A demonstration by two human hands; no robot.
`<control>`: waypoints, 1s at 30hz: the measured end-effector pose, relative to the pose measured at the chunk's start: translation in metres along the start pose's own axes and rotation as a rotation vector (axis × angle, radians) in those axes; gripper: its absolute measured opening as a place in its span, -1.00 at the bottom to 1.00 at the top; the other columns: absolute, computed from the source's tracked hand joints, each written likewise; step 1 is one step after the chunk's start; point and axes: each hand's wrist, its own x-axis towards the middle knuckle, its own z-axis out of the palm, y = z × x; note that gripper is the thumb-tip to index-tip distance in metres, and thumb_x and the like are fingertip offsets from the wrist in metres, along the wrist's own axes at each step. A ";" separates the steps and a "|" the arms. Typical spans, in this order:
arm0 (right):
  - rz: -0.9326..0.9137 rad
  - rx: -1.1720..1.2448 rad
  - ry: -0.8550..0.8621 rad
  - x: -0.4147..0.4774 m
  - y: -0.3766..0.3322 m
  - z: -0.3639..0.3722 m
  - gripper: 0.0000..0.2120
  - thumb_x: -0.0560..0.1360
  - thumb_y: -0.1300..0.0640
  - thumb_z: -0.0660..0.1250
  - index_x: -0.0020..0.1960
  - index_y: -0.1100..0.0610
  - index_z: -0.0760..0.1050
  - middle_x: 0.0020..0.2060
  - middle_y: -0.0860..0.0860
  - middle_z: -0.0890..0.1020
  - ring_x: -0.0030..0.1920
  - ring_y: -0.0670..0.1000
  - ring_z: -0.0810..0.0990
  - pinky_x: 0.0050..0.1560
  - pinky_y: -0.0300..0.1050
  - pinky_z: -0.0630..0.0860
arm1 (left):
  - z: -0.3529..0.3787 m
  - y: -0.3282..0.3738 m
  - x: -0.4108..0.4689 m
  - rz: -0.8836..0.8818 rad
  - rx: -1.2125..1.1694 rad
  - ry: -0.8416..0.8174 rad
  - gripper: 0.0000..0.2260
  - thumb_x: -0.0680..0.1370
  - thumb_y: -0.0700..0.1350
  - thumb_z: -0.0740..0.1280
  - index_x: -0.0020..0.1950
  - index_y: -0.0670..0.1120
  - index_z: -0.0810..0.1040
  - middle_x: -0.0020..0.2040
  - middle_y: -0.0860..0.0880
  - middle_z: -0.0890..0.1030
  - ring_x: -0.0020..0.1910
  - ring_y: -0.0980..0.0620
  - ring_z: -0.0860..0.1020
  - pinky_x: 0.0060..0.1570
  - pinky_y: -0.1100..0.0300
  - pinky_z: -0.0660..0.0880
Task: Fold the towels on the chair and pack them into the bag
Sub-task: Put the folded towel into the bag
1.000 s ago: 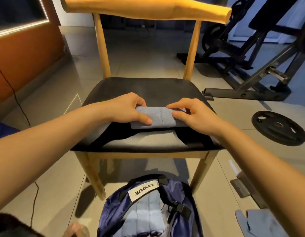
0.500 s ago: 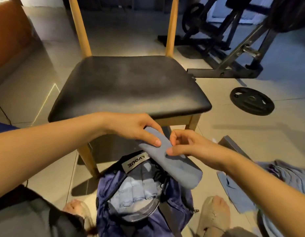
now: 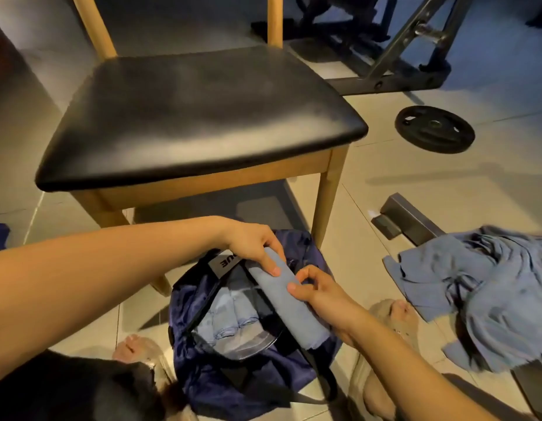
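A folded grey-blue towel (image 3: 289, 308) slants over the open mouth of the dark blue bag (image 3: 209, 378) on the floor in front of the chair. My left hand (image 3: 254, 244) grips the towel's upper end. My right hand (image 3: 320, 294) pinches its right edge lower down. Inside the bag lie several folded light blue towels (image 3: 230, 314). The wooden chair's black seat (image 3: 190, 110) has nothing on it.
A heap of unfolded blue towels (image 3: 488, 293) lies on the floor at the right, over a metal bench foot (image 3: 406, 220). A black weight plate (image 3: 435, 129) and a gym bench frame (image 3: 394, 71) stand behind. My bare feet flank the bag.
Both hands lifted the folded towel off the chair seat and brought it down to the bag's opening. The view has tilted downward.
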 end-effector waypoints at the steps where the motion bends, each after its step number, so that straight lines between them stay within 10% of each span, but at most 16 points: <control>1: 0.017 0.010 0.045 0.004 0.007 0.005 -0.85 0.60 0.13 0.39 -0.03 0.11 0.42 -0.21 0.08 0.58 -0.23 0.01 0.55 -0.27 -0.16 0.44 | 0.003 -0.005 0.008 -0.015 0.030 0.003 -0.75 0.57 -0.05 0.48 0.23 -0.06 0.67 0.11 0.08 0.69 0.05 0.14 0.64 0.09 0.21 0.52; 7: 0.071 -0.139 0.264 0.033 0.045 0.027 -0.78 0.60 0.21 0.32 -0.11 0.13 0.28 -0.27 0.06 0.34 -0.30 0.02 0.30 -0.27 -0.11 0.23 | 0.011 -0.051 0.029 -0.231 0.711 0.673 -0.61 0.53 0.24 0.38 0.18 0.01 0.47 0.05 -0.03 0.51 0.01 -0.12 0.55 -0.18 0.05 0.47; 12: 0.108 -0.194 0.303 0.071 0.049 0.066 -0.74 0.55 0.20 0.32 -0.18 0.07 0.24 -0.27 0.00 0.38 -0.26 0.03 0.36 -0.20 -0.04 0.31 | 0.021 -0.107 0.019 -0.411 0.651 0.603 -0.72 0.58 0.18 0.35 0.07 0.00 0.47 0.04 -0.02 0.57 0.02 -0.12 0.59 -0.18 0.05 0.46; 30: -0.124 -0.531 0.794 0.146 0.063 0.091 -0.93 0.63 0.19 0.28 0.08 0.14 0.40 0.02 0.14 0.56 -0.01 0.22 0.56 -0.14 0.04 0.44 | 0.014 -0.110 0.034 -0.164 0.279 0.784 -0.85 0.64 0.03 0.30 -0.08 0.01 0.53 -0.18 0.05 0.55 -0.17 -0.07 0.51 -0.25 0.09 0.33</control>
